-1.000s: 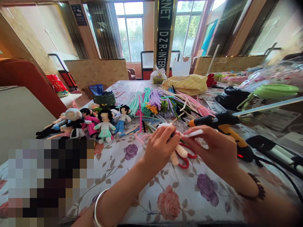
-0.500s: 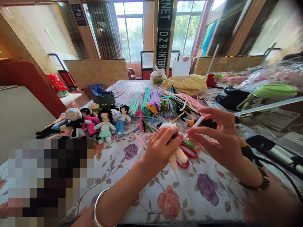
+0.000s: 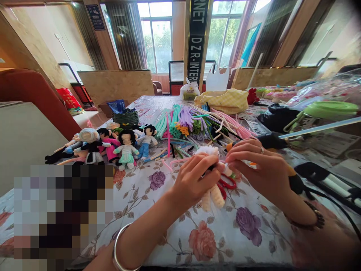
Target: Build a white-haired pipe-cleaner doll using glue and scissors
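Note:
My left hand (image 3: 196, 180) is closed around a small pipe-cleaner doll (image 3: 212, 190) with a white fluffy head and cream legs, held just above the floral tablecloth (image 3: 214, 237). My right hand (image 3: 258, 165) pinches at the doll's upper body, fingers pressed together at its neck. The white pipe-cleaner piece it held is hidden between the fingers. Red-handled scissors (image 3: 227, 184) lie under the doll. An orange and black glue gun (image 3: 278, 150) rests just behind my right hand.
A row of finished dolls (image 3: 113, 145) lies at the left. A pile of coloured pipe cleaners (image 3: 194, 124) spreads mid-table, with a yellow checked bag (image 3: 225, 99) behind. A black cable (image 3: 332, 199) runs along the right. A blurred patch covers the lower left.
My right hand has drawn the white pipe-cleaner piece in from pointing up and right and now closes on the doll. The doll has lifted and turned slightly in my left hand.

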`<state>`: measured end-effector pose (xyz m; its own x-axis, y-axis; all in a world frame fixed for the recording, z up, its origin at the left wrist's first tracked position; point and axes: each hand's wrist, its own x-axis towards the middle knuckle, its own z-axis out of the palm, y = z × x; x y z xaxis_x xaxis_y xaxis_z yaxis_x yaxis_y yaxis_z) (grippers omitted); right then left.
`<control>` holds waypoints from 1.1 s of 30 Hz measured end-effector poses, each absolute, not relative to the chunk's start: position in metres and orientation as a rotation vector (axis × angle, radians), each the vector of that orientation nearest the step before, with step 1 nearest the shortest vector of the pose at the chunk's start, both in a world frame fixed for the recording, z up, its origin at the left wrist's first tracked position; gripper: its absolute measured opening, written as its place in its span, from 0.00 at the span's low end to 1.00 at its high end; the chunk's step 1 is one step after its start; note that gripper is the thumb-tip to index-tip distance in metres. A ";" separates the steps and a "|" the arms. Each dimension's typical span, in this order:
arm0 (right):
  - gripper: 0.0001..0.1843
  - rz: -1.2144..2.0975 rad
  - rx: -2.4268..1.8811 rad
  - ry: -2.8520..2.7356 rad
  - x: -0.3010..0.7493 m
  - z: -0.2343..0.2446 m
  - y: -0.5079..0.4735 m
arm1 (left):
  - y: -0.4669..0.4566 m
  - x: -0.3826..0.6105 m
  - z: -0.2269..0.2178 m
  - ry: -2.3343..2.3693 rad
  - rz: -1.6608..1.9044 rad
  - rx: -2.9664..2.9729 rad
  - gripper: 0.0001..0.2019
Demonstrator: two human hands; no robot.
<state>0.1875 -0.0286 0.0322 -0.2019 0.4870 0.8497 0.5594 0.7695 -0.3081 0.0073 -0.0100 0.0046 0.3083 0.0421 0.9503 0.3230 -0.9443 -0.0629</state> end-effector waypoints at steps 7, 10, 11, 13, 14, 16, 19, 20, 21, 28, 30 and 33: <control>0.06 0.579 -0.984 -1.743 0.183 0.032 -0.032 | -0.012 0.007 0.002 -0.393 -1.711 -2.310 0.04; 0.08 0.874 -1.032 -1.648 0.180 0.029 -0.033 | -0.012 0.008 0.001 -0.458 -1.717 -2.303 0.04; 0.08 0.938 -1.021 -1.608 0.178 0.027 -0.034 | -0.012 0.009 0.000 -0.491 -1.724 -2.309 0.05; 0.08 1.003 -0.987 -1.533 0.175 0.024 -0.034 | -0.013 0.010 0.000 -0.559 -1.765 -2.326 0.05; 0.07 1.021 -0.969 -1.498 0.173 0.022 -0.034 | -0.014 0.011 0.001 -0.592 -1.788 -2.340 0.05; 0.08 1.049 -0.931 -1.437 0.169 0.020 -0.035 | -0.014 0.013 0.001 -0.644 -1.842 -2.359 0.04; 0.08 1.086 -0.889 -1.378 0.164 0.018 -0.037 | -0.015 0.015 0.003 -0.700 -1.919 -2.368 0.03; 0.08 1.089 -0.889 -1.363 0.163 0.017 -0.038 | -0.015 0.015 0.004 -0.720 -1.946 -2.365 0.03; 0.07 1.083 -0.901 -1.349 0.162 0.016 -0.039 | -0.015 0.015 0.004 -0.738 -1.968 -2.364 0.04; 0.07 0.981 -1.017 -1.386 0.157 0.012 -0.048 | -0.013 0.013 0.001 -0.785 -1.882 -2.366 0.04; 0.07 1.053 -1.004 -1.362 0.156 0.012 -0.049 | -0.013 0.012 0.001 -0.788 -1.834 -2.343 0.04; 0.07 1.168 -0.988 -1.313 0.156 0.011 -0.049 | -0.012 0.011 0.001 -0.763 -1.765 -2.297 0.03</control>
